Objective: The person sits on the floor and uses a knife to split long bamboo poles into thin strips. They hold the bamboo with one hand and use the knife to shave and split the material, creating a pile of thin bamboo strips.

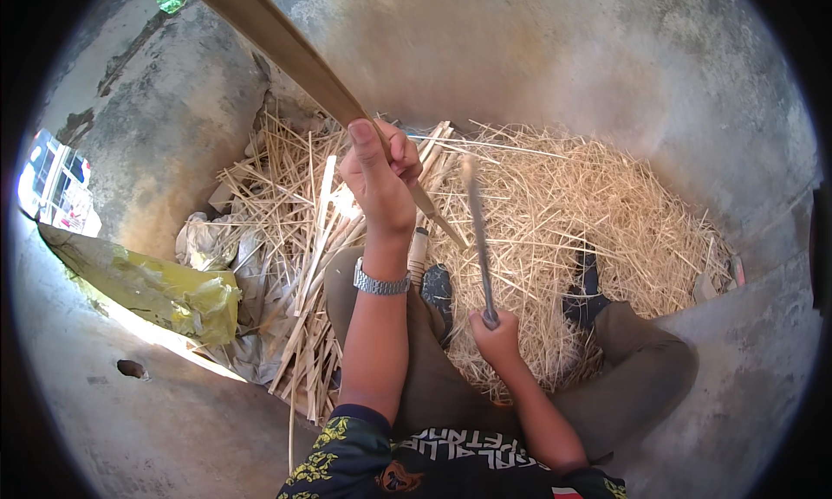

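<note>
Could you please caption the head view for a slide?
Left hand grips a wooden strip; right hand holds a slender tool over pale shavings.

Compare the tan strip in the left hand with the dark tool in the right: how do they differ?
The tan strip is pale brown; the dark tool is mostly grey-black. The tan strip slants across the view from upper left, while the dark tool points nearly straight up. The tan strip runs past the top edge; the dark tool's far end is in view. Both are long, narrow and held in one hand.
</note>
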Demonstrator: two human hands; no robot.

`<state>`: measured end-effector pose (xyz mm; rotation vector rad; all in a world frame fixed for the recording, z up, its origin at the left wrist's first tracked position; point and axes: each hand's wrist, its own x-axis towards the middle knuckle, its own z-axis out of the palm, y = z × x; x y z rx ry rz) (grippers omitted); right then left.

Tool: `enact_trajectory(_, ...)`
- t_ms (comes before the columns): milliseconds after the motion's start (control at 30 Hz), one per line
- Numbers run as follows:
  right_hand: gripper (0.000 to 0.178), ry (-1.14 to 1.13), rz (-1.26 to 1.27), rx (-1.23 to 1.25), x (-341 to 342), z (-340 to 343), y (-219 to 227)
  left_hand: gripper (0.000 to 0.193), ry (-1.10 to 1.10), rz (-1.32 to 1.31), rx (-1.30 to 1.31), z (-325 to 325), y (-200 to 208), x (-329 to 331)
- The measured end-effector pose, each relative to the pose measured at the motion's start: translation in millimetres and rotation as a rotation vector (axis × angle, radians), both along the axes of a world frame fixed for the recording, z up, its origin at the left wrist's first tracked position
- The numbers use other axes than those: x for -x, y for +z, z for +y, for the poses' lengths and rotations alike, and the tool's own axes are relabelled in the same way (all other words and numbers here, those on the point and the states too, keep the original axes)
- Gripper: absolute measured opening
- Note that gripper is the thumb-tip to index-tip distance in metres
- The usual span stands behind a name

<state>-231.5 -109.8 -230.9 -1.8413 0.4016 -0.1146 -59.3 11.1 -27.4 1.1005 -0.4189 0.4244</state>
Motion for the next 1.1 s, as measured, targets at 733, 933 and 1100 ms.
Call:
enact_trajectory(733, 0.041, -0.03, 0.47, 0.155, -12, -20, -88, 0.063, -0.034, -0.025, -0.018, 0, 0, 2)
enact_trajectory(933, 0.039, 0.037, 0.208, -0.023, -20, -4, -35, 0.063, -0.07, -0.027, -0.023, -2, -2, 4)
enact_trajectory(1100, 0.035, 0.039, 0.164, 0.003, -15, -9, -91, 0.063, -0.08, -0.052, -0.05, -10, -1, 8)
